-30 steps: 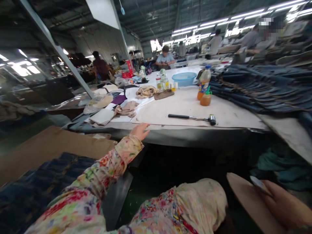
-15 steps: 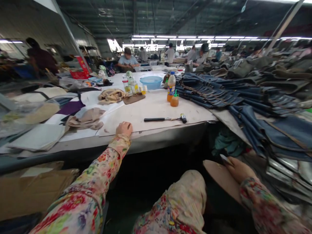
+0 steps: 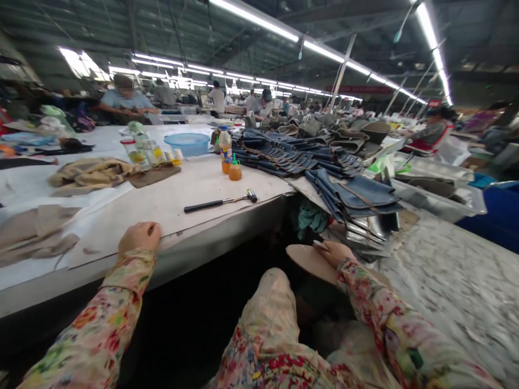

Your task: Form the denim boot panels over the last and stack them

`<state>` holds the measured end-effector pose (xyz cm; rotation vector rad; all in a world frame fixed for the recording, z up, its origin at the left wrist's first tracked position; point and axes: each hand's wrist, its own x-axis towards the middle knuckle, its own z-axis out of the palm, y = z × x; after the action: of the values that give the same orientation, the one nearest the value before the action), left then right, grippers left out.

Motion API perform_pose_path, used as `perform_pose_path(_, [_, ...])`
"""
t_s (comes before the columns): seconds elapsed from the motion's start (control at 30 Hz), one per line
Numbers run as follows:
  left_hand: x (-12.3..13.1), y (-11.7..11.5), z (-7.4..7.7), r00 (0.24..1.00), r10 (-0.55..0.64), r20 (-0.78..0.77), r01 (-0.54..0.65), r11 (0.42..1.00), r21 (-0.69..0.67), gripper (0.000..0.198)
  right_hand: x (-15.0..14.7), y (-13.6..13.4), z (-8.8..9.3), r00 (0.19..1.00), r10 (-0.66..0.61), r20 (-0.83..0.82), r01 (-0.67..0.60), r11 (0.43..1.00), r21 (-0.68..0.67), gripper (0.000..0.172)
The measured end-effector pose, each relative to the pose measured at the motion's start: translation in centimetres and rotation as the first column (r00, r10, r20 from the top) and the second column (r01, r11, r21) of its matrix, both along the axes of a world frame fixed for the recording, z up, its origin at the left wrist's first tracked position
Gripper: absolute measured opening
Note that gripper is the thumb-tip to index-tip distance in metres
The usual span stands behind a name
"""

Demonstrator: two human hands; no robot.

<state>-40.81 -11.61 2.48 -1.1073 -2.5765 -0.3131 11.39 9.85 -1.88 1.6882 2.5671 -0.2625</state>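
My left hand rests on the near edge of the pale-covered table, fingers curled in and nothing showing in them. To its right lies a hammer with a black handle and a metal-and-black head. Low on the right, my right hand pinches a small whitish flat piece whose kind I cannot make out. Under that hand is a brown board with a rounded end. A squeeze bottle of amber liquid with a green nozzle stands beyond the hammer, beside a taller drink bottle.
Overlapping dark-blue denim pieces cover the table's right side. A blue basin, jars and brown cloth stand or lie farther back. A marbled surface lies at right. A co-worker sits across the table.
The view has swung to the right, so the table items appear farther left and the marbled surface has come into view. Both hands keep nearly the same pose.
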Motion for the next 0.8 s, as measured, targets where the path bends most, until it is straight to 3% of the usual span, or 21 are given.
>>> perform_pose_path(0.47, [-0.5, 0.0, 0.1, 0.999, 0.016, 0.037, -0.016, 1.0, -0.002, 0.035, 1.9, 1.2, -0.6, 0.998, -0.053, -0.034, 0.051, 0.998, -0.039, 0.056])
perform_pose_path(0.8, [-1.0, 0.2, -0.1, 1.0, -0.003, 0.026, 0.003, 1.0, 0.0, 0.033, 9.0, 4.4, 0.5, 0.954, -0.293, -0.058, 0.296, 0.954, 0.046, 0.066])
